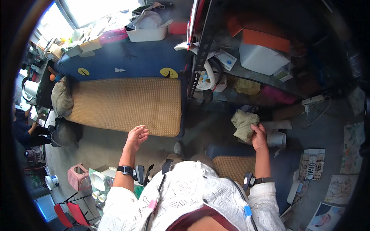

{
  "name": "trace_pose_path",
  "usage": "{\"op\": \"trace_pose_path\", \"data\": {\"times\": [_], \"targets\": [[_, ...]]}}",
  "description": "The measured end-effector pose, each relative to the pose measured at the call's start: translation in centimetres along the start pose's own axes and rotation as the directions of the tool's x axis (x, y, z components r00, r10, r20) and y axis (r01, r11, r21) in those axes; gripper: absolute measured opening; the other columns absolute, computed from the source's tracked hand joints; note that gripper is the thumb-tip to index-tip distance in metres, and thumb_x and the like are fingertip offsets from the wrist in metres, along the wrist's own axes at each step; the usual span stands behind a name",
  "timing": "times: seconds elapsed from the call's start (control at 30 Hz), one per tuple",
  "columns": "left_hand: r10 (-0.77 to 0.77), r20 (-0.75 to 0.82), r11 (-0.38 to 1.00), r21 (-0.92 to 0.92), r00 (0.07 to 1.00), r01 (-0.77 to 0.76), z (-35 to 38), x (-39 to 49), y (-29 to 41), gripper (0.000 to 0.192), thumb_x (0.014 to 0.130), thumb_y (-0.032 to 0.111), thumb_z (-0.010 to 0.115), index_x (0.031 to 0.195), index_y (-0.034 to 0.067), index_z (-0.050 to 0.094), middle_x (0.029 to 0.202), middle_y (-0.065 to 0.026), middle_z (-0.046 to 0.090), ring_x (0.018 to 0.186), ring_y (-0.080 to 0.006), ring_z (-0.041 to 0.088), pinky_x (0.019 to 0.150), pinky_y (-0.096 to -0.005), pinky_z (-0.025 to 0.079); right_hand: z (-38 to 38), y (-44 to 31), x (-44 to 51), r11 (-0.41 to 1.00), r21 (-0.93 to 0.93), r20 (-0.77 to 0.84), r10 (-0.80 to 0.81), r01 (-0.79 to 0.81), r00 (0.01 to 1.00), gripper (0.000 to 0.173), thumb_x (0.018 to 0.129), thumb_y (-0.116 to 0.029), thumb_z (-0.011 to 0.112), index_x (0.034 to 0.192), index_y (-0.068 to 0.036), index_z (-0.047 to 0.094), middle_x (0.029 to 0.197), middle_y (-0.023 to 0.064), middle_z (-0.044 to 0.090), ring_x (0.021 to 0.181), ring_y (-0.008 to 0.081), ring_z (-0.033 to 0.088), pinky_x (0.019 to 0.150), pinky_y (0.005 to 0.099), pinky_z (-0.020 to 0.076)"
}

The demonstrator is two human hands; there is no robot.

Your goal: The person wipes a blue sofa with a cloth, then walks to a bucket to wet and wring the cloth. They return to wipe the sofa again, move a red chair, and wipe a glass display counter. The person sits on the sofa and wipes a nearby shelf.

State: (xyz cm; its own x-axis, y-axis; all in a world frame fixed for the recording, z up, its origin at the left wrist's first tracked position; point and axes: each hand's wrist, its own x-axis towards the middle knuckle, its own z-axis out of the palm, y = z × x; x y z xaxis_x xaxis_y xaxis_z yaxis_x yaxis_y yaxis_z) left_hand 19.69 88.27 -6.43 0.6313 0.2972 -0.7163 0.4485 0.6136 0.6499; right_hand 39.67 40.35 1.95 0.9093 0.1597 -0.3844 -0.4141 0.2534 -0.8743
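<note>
My right hand [259, 138] grips a crumpled greenish-beige cloth [244, 123] by its right edge, between thumb and fingers. The cloth hangs bunched in front of the metal shelving unit, to the right of my body. My left hand [137, 138] is held out with its palm partly turned up and nothing in it. It appears in front of the near edge of a long seat with a tan woven mat [127, 104]; whether it touches the mat cannot be made out. A grey-beige pillow [62, 98] rests at the mat's left end.
Shelving with a white box [261, 56] stands ahead right. Below it lies a power strip [313, 100] with a cable. A pink plastic stool [78, 176] and red folding chair [72, 213] stand left. Another person [26, 128] sits far left. A white bin [147, 34] tops the seat back.
</note>
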Motion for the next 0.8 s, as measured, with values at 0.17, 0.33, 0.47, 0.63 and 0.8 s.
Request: {"op": "trace_pose_path", "data": {"times": [0.17,0.33,0.47,0.63,0.8], "targets": [[-0.086,-0.066,0.995,-0.059,0.994,0.083,-1.8,0.3,-3.4,0.022,0.087,0.016,0.053,0.107,0.006,0.054,0.09,-0.0085,0.062,0.075,-0.0174,0.062,0.065,-0.0286,0.053,-1.9,2.8,3.9,0.929,-0.352,-0.196,0.049,-0.117,0.979,0.04,0.083,-0.01,0.057,0.121,-0.002,0.048,0.115,0.0085,0.055,0.104,0.0211,0.053,0.088,0.0343,0.0411],[-0.188,-0.112,0.982,-0.022,0.976,0.187,-1.1,0.0,-9.3,0.018,0.087,0.017,0.055,0.103,0.008,0.055,0.085,-0.0071,0.063,0.073,-0.0177,0.062,0.064,-0.0293,0.052,-4.2,7.2,9.6,0.766,-0.617,-0.137,0.122,-0.181,0.983,0.048,0.08,-0.016,0.06,0.124,-0.002,0.045,0.118,0.012,0.053,0.108,0.0232,0.05,0.09,0.0349,0.0387],[-0.22,-0.157,0.967,0.093,0.963,0.236,0.2,1.3,-15.7,0.014,0.086,0.012,0.055,0.099,0.007,0.058,0.08,-0.0045,0.062,0.063,-0.011,0.058,0.055,-0.0211,0.046,-5.1,11.5,15.3,0.648,-0.755,-0.029,0.125,-0.104,0.992,0.052,0.078,-0.018,0.061,0.124,-0.002,0.045,0.118,0.014,0.052,0.112,0.0259,0.048,0.09,0.0356,0.0375],[-0.053,-0.167,0.886,0.446,0.985,0.123,2.1,5.0,-24.0,0.022,0.08,0.01,0.061,0.099,0.001,0.06,0.087,-0.0087,0.065,0.076,-0.0173,0.061,0.066,-0.0274,0.048,-3.4,15.4,21.3,0.328,-0.928,0.137,-0.139,0.176,0.981,0.048,0.079,-0.019,0.058,0.123,-0.002,0.046,0.116,0.0176,0.053,0.108,0.0304,0.051,0.09,0.0362,0.0386],[0.235,0.086,0.443,0.877,0.968,-0.186,6.0,7.3,-29.9,0.026,0.074,0.021,0.063,0.096,0.007,0.061,0.096,-0.0138,0.059,0.096,-0.0325,0.053,0.083,-0.0407,0.043,0.6,18.5,26.0,0.259,-0.809,0.46,-0.281,0.528,0.842,0.039,0.076,-0.012,0.059,0.113,0.0,0.052,0.111,0.0186,0.055,0.103,0.0345,0.052,0.087,0.0377,0.0408]]}}
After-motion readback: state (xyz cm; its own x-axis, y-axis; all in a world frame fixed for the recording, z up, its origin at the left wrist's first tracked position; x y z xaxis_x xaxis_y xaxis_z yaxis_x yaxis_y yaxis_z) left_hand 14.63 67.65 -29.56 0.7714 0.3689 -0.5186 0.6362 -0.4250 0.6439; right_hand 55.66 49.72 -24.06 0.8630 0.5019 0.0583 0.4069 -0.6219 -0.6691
